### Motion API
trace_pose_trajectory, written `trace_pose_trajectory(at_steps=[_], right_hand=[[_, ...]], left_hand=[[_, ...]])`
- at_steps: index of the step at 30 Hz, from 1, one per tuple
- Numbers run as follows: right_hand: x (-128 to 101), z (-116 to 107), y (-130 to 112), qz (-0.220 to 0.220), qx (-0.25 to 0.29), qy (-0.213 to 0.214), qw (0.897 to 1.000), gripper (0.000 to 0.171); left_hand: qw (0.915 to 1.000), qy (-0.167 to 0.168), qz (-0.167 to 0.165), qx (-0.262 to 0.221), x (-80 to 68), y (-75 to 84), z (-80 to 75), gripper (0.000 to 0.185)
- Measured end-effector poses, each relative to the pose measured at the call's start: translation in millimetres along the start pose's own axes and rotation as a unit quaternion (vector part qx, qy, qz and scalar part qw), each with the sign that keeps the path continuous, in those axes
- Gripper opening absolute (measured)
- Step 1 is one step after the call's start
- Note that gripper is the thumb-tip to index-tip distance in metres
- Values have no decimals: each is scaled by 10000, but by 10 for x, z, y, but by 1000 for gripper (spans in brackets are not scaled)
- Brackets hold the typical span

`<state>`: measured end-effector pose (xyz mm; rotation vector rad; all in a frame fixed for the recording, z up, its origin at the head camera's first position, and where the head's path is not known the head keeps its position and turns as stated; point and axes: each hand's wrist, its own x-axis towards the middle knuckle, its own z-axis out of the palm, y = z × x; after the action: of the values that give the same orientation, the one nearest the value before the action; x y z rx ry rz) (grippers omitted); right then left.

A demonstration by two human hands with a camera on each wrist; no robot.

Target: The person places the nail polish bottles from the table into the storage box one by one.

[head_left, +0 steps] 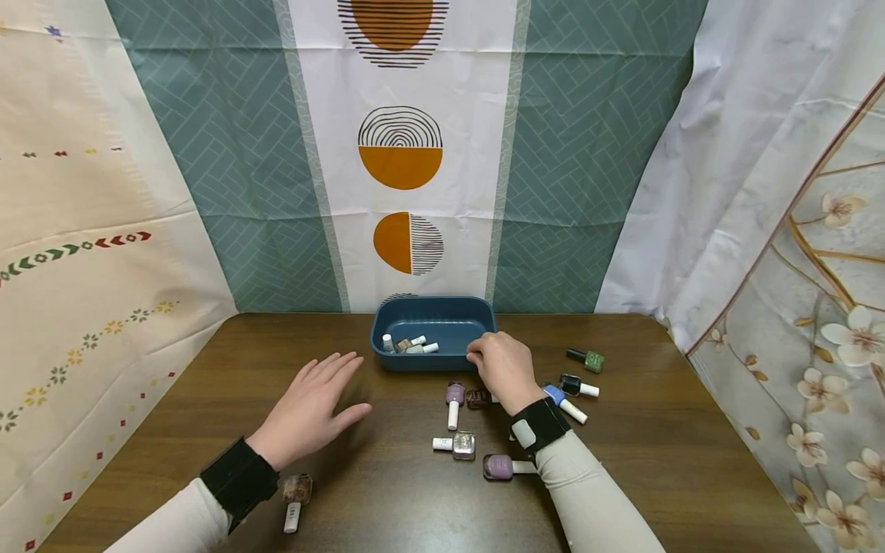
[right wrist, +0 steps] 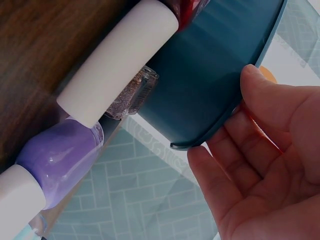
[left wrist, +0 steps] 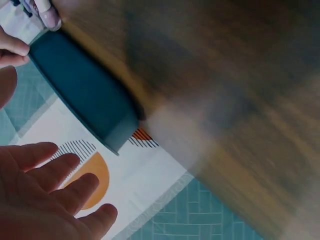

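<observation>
A dark blue plastic bin [head_left: 422,364] stands at the back of the table, with several small nail polish bottles [head_left: 415,349] lying in its left part. At its front right corner, my right hand [head_left: 506,370] pinches the rim. The right wrist view shows the thumb [right wrist: 260,82] against the bin's outer wall [right wrist: 210,65] and the other fingers over the rim. My left hand [head_left: 309,412] is held above the table, left of the bin, fingers straight and thumb spread, with nothing in it. In the left wrist view its fingers [left wrist: 65,187] are apart from the bin.
Right of centre lie a purple bottle [head_left: 455,393], a glitter bottle [head_left: 464,445], another purple bottle [head_left: 498,466], a blue one [head_left: 555,395], a black one [head_left: 570,385] and a green one [head_left: 593,362]. A brown glitter bottle [head_left: 297,489] lies beside my left wrist. Curtains hang behind the table.
</observation>
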<state>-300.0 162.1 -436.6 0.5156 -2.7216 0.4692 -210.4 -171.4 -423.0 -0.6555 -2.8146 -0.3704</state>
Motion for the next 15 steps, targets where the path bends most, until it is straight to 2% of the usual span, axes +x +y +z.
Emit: trace_pose_trajectory(at_steps=[8, 15], right_hand=[[3, -5, -5, -31, 22, 30, 10000, 8], [4, -4, 2, -31, 43, 49, 10000, 7]], left_hand=[[9999, -101, 18, -71, -223, -68, 9, 75], [9991, -404, 1, -122, -401, -135, 70, 77]])
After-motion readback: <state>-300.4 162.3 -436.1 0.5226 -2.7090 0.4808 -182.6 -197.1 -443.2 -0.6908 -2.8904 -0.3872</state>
